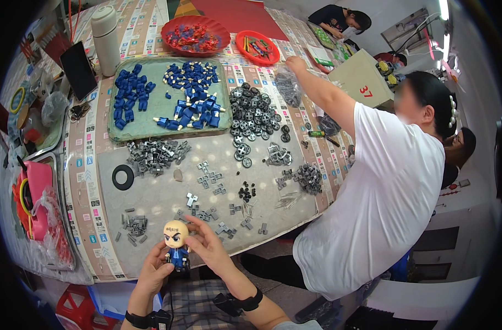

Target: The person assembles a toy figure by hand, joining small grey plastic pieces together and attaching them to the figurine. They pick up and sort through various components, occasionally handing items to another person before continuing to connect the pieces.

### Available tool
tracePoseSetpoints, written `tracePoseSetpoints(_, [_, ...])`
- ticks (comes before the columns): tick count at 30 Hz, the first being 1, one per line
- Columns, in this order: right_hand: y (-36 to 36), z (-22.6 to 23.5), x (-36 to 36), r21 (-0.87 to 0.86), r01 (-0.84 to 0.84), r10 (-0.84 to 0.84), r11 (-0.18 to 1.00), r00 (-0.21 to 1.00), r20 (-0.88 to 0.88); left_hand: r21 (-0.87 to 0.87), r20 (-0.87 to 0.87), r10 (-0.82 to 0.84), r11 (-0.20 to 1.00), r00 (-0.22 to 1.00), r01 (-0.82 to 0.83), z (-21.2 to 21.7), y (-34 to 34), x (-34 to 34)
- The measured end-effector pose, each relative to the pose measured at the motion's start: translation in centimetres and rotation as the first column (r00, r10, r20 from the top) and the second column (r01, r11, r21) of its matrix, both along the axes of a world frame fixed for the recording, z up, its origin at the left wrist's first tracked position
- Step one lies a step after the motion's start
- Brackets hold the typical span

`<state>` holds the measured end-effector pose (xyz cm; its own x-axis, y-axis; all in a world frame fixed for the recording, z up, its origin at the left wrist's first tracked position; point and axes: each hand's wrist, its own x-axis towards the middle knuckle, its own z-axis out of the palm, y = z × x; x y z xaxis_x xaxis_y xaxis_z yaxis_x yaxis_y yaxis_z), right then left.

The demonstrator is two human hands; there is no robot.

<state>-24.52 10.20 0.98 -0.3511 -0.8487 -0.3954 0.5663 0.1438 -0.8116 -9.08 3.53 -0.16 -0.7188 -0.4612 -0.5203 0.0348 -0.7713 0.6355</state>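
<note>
I hold a small toy figure with a big tan head and a blue body just above the table's near edge. My left hand grips its blue body from below. My right hand rests against the figure's right side, fingers spread and curved behind the head. Small grey parts lie on the grey mat just beyond my hands.
A green tray holds blue parts; black wheels and grey pieces lie beside it. A black ring, a white flask, a dark tablet and two red bowls stand around. A person in a white shirt leans over the right side.
</note>
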Motion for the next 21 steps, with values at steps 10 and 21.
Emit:
tracePoseSetpoints(10, [2.9,0.5,0.4,0.096,0.064,-0.035,0.993,0.96,-0.277,-0.049,-0.079,0.103,0.993,0.992,-0.107,0.6,-0.7,-1.1])
tracePoseSetpoints(21, [2.5,1.3,0.2,0.056,0.011,0.013,0.998,0.91,-0.414,0.078,-0.15,0.102,0.993,0.983,-0.091,0.3,-0.6,-1.4])
